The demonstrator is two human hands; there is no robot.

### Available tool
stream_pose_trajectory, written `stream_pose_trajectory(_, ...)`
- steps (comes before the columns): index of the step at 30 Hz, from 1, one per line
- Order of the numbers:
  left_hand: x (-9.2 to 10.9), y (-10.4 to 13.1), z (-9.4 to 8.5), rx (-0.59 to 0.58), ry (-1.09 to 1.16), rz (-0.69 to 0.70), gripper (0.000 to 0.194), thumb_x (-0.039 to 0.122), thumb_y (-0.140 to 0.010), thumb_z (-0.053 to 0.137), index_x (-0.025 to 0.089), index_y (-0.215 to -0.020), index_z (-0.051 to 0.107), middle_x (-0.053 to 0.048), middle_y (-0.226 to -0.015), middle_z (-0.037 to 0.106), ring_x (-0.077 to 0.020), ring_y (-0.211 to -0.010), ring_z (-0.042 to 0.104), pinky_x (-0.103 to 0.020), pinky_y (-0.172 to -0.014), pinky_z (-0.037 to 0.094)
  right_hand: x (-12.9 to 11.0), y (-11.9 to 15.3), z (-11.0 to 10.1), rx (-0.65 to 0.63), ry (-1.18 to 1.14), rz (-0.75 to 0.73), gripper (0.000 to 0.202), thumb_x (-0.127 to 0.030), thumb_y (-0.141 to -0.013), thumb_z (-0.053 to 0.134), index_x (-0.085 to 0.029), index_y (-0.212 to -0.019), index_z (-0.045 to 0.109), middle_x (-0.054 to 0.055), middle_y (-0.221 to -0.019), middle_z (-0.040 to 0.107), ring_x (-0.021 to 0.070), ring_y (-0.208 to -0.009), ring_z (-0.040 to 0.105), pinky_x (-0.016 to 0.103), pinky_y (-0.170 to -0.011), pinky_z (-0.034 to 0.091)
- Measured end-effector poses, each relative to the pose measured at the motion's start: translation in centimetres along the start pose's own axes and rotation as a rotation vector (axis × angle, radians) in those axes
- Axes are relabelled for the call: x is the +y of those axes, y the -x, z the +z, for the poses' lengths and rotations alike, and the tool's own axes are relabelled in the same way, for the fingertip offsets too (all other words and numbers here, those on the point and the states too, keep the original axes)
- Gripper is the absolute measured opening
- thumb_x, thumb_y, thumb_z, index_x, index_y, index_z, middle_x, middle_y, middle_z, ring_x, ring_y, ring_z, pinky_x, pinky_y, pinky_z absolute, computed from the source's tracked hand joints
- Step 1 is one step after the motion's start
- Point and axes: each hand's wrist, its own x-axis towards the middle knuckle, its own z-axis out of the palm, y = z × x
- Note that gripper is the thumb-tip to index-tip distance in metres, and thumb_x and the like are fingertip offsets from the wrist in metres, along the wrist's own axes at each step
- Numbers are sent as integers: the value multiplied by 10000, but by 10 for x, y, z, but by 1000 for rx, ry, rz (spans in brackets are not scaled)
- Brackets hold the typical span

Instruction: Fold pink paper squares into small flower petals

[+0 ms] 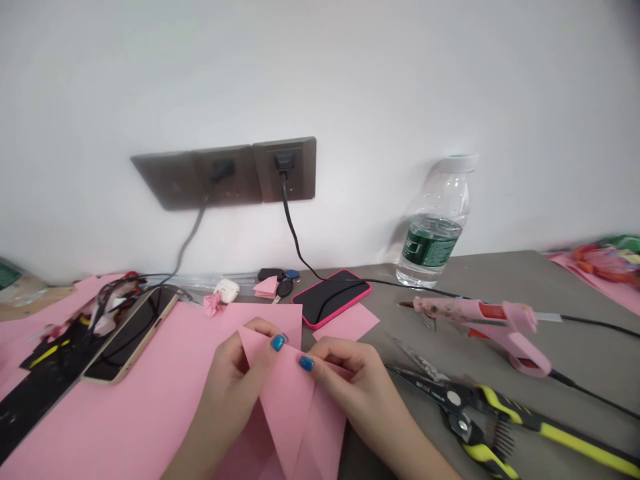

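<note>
A folded sheet of pink paper (290,407) is held between my two hands, its upper edge pinched near the middle. My left hand (240,380) grips the upper left of the fold, thumb in front and fingers behind. My right hand (350,380) pinches the same edge a little to the right, its thumb pressed on the front. Diagonal layers show in the paper, and its lower end runs out of view. Beneath it at the left lies a large pink sheet (165,400). Behind my right hand is a small pink paper piece (350,323).
A pink glue gun (480,317) and open yellow-black scissors (455,400) lie at the right. A water bottle (435,227) stands by the wall. One phone (330,297) lies behind my hands, another phone (133,337) at the left. A black cable (293,230) crosses the table.
</note>
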Motion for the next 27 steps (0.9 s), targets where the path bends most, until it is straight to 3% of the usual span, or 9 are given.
stream_pose_trajectory(5,-3,-1,-3,-170,-26,-67,260,413,-757,712,156,-789,681,-42,-734,653,-174,-663,588,-223,-547,463,-1,-2,-1,19,-12,-12,295,-385,-789,665,-142,-625,628,5,-600,547,106,-564,450,202,-522,360)
stream_pose_trajectory(10,-2,0,-2,-74,-15,-99,269,390,-715,742,132,-793,732,-74,-747,711,-220,-722,633,-257,-592,491,-2,-2,0,22,-17,-49,299,-394,-798,657,-150,-629,627,8,-601,564,110,-556,467,204,-516,378)
stream_pose_trajectory(20,-6,-3,-4,-100,42,-72,216,352,-721,747,145,-781,734,-61,-761,722,-187,-692,622,-242,-600,482,-2,-1,1,37,8,-103,305,-402,-815,659,-157,-633,637,12,-607,586,121,-568,499,214,-544,405)
stream_pose_trajectory(23,-6,-2,-4,-94,0,-66,252,391,-738,730,140,-737,713,-49,-696,687,-177,-662,592,-232,-571,463,-1,0,0,24,5,-93,308,-403,-821,655,-154,-641,632,11,-615,577,118,-575,490,212,-547,399)
stream_pose_trajectory(27,-5,1,0,22,-53,-26,364,465,-774,676,137,-620,633,-14,-604,583,-141,-596,503,-213,-515,400,-2,0,0,7,-3,-55,325,-429,-827,642,-159,-648,610,9,-626,562,118,-574,474,215,-534,384)
